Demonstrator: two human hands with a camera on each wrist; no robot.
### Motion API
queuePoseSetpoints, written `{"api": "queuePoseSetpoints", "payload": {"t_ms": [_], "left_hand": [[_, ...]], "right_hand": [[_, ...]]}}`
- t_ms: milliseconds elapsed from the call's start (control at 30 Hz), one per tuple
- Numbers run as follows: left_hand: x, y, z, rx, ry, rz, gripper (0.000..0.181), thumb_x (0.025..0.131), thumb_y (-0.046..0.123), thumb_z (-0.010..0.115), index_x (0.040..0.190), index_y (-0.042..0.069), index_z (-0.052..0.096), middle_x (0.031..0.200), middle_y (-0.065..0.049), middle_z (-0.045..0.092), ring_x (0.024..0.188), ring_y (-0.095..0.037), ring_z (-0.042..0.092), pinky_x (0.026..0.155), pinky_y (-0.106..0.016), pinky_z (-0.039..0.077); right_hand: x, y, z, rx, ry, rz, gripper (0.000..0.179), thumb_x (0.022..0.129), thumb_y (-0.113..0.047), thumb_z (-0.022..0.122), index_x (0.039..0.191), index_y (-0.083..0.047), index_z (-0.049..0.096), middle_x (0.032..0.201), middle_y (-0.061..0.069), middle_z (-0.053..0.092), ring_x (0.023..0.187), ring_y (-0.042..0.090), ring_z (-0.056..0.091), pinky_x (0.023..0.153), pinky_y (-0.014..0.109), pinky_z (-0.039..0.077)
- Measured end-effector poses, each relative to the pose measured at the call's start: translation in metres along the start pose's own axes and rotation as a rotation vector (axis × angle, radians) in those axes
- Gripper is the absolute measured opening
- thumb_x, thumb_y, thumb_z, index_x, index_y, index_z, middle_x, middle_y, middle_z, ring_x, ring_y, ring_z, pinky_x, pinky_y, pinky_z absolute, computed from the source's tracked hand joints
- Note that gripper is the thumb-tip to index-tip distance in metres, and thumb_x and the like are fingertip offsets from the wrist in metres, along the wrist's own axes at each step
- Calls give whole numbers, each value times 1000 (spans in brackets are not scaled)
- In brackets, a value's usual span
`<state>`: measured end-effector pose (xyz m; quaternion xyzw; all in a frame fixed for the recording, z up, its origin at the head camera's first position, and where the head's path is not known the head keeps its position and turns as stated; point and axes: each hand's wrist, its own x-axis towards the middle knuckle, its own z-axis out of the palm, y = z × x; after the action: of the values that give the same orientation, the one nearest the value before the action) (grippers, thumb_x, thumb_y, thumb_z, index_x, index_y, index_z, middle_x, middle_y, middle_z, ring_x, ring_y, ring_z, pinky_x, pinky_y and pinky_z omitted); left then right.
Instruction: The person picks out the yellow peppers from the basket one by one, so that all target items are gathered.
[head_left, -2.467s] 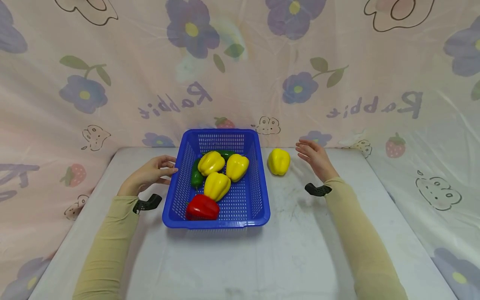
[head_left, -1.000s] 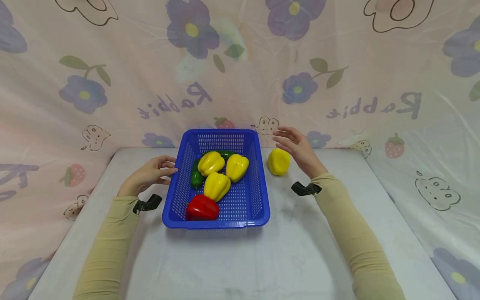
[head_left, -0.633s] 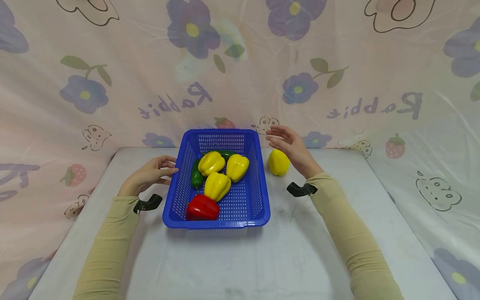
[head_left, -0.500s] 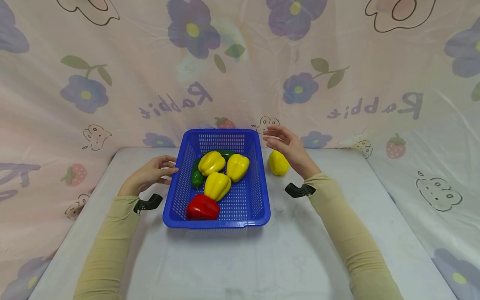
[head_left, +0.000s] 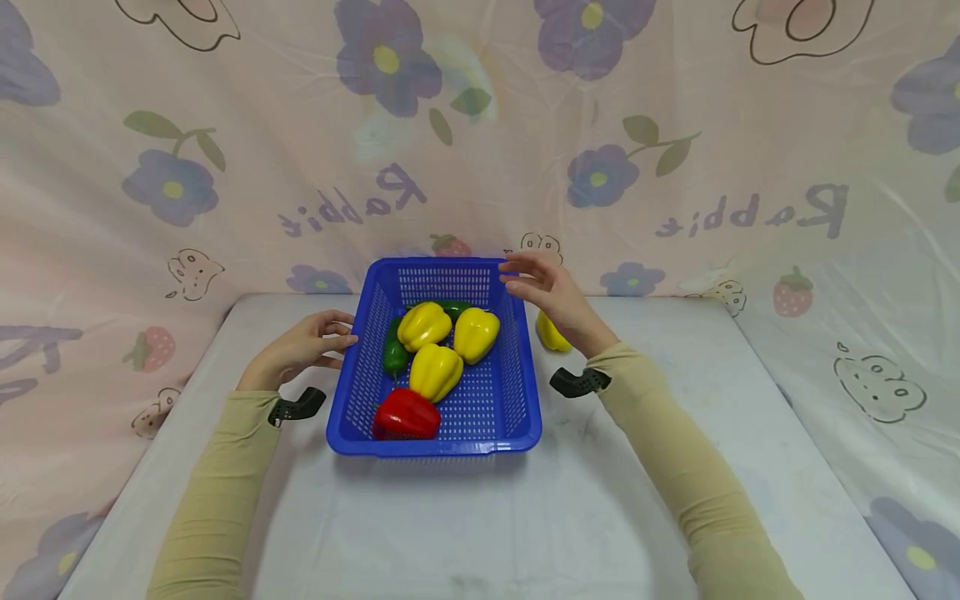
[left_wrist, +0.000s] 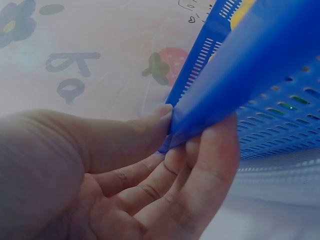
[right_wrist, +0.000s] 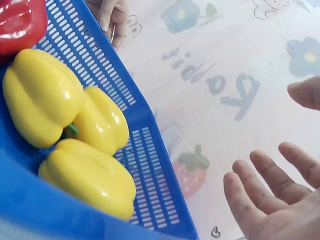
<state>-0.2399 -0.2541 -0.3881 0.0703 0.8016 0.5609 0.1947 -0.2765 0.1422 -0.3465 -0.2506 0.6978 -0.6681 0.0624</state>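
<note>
My left hand (head_left: pixel 303 343) pinches the left rim of a blue plastic basket (head_left: pixel 433 447); the left wrist view has the thumb on one side of the rim (left_wrist: pixel 215 95) and the fingers on the other. In the basket lie a red bell pepper (head_left: pixel 407 414), yellow bell peppers (head_left: pixel 436 372), and two green peppers (head_left: pixel 395 348) partly covered by them. With fingers spread and holding nothing, my right hand (head_left: pixel 553 298) hovers at the basket's far right corner. It partly hides another yellow bell pepper (head_left: pixel 551 335) on the table, outside the basket.
The basket stands on a white-covered table (head_left: pixel 450 525). Behind and at both sides hangs a printed curtain (head_left: pixel 480 158) with flowers and rabbits. Black wrist mounts (head_left: pixel 580 382) sit on both wrists.
My right hand has moved left, from the right of the loose yellow bell pepper, passing over it to the basket's right rim. The left hand and basket have stayed put.
</note>
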Motion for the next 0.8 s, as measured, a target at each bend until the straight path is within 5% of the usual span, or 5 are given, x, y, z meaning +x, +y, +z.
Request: {"api": "queuePoseSetpoints", "payload": {"t_ms": [800], "left_hand": [[0, -3, 0, -11, -2, 15, 55, 97, 13, 58, 139, -8, 30, 116, -24, 48, 88, -23, 61, 77, -39, 56]], "right_hand": [[10, 11, 40, -40, -56, 74, 45, 94, -13, 62, 136, -6, 47, 133, 14, 50, 121, 27, 51, 103, 39, 40]]}}
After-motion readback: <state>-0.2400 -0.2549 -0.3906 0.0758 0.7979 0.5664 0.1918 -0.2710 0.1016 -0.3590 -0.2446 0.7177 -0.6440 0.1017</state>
